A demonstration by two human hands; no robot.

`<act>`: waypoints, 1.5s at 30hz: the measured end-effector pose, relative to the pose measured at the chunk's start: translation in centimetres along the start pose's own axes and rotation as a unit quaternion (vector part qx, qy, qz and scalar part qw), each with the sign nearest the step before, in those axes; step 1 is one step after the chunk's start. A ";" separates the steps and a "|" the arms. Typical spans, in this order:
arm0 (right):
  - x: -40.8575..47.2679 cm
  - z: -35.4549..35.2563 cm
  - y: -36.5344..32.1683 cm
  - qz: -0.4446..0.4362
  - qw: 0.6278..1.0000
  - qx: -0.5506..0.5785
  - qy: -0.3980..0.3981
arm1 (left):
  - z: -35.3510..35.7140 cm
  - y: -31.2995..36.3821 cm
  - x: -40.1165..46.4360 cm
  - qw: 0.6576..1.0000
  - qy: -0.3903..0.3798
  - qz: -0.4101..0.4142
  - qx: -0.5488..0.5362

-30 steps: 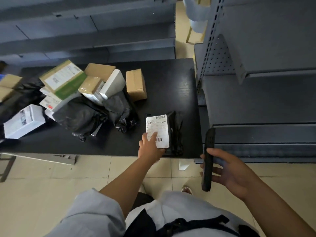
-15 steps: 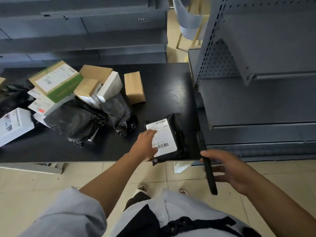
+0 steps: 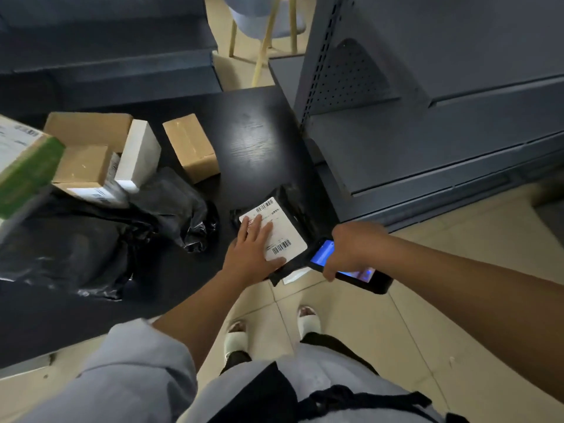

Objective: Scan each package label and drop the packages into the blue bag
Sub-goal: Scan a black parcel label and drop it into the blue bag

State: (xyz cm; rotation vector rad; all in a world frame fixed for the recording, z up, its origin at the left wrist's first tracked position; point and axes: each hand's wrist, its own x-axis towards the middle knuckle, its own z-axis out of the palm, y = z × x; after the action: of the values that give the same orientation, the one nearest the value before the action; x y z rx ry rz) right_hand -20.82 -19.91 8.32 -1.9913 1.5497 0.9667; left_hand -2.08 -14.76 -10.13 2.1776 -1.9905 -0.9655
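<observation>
Left hand (image 3: 251,251) flat on package label (image 3: 279,232)

A bare strip of tabletop (image 3: 256,138) is lying open between the brown box (image 3: 191,146) and the grey shelving unit (image 3: 381,123). Crumpled black bags (image 3: 91,239) and stacked boxes (image 3: 91,154) are crowding the left side, while the shelving is walling off the right.

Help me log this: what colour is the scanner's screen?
Blue, lit, on the handheld scanner in the right hand; head view.

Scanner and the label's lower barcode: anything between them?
Nothing; the head view shows the scanner in the right hand beside the label, barcode uncovered by the left hand.
</observation>
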 end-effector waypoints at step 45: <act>4.0 4.3 1.9 -0.011 0.786 0.617 -0.017 | 0.5 -0.4 -4.9 0.960 0.050 -0.095 -0.259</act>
State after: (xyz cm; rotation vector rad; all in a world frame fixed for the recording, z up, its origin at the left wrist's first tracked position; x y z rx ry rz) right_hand -23.28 -20.01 2.62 -0.9875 1.4764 -0.1401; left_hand -1.85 -10.06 -8.73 2.0792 -1.3040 -1.2046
